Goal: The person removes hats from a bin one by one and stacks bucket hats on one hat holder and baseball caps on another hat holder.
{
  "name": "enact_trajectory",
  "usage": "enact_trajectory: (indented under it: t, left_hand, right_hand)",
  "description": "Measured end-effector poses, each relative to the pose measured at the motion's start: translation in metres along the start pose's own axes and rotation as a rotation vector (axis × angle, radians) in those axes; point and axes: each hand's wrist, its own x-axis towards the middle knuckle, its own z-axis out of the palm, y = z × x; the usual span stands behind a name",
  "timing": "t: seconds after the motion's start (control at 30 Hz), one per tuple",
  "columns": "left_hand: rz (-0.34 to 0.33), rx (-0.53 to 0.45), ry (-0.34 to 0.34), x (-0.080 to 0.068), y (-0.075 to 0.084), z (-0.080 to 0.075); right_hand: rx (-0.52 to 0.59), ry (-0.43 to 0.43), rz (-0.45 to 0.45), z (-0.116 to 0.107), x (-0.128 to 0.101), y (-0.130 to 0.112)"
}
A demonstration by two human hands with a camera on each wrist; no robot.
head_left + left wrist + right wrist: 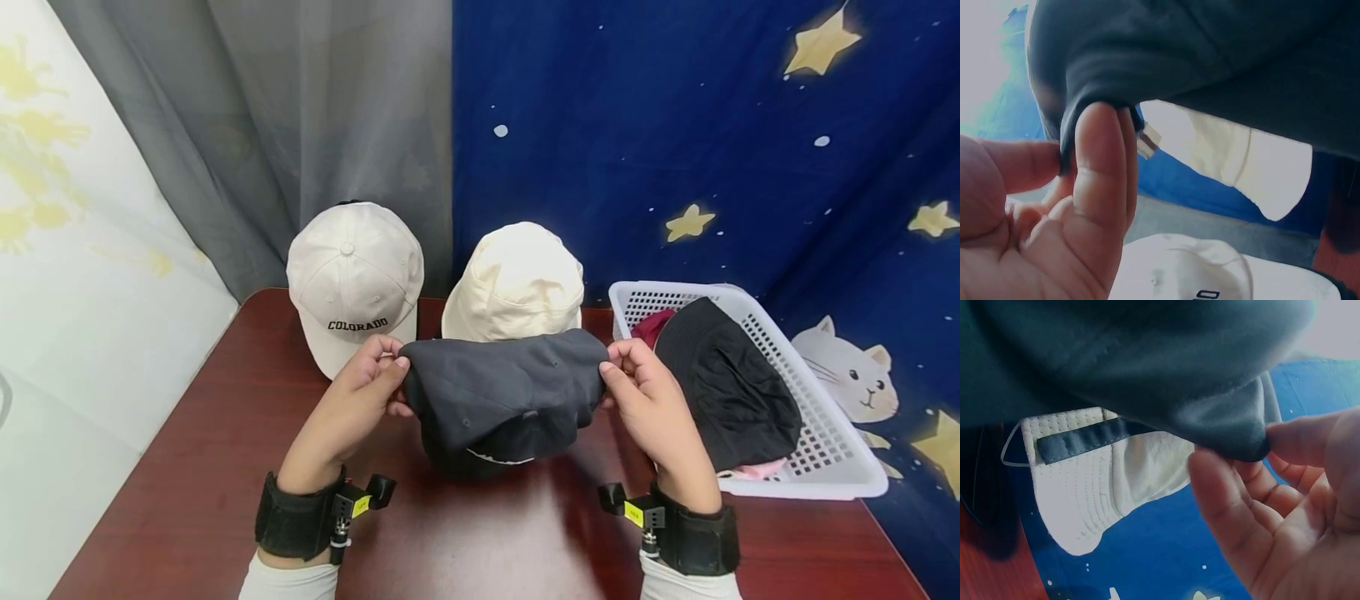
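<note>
Both hands grip the dark cap (508,392): left hand (360,398) pinches its left edge, right hand (647,398) its right, above the tabletop (187,492). I judge two pale hats set out; the basket (832,467) still holds more.

Dark cap (510,392): matt woven cloth, smooth, creasing softly. Cream caps (355,279): matt cotton-like cloth, stitched lettering showing. Basket (840,450): white perforated plastic, slightly glossy. Table (487,533): reddish wood grain, reflecting light glossily.
</note>
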Motion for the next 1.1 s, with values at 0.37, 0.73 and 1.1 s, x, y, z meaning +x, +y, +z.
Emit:
enact_trajectory:
  t: [0.37, 0.73, 1.1]
  left_hand:
    - [-0.002, -0.006, -0.034, -0.004, -0.004, -0.003]
    - [0.014, 0.029, 0.025, -0.006, 0.008, -0.016]
    - [0.125, 0.235, 0.2, 0.018, 0.082, -0.106]
  right_hand:
    - [0.172, 0.032, 0.045, 0.003, 0.001, -0.001]
    - [0.326, 0.004, -0.015, 0.015, 0.005, -0.006]
    - [0.38, -0.058, -0.041, 0.09, 0.065, -0.067]
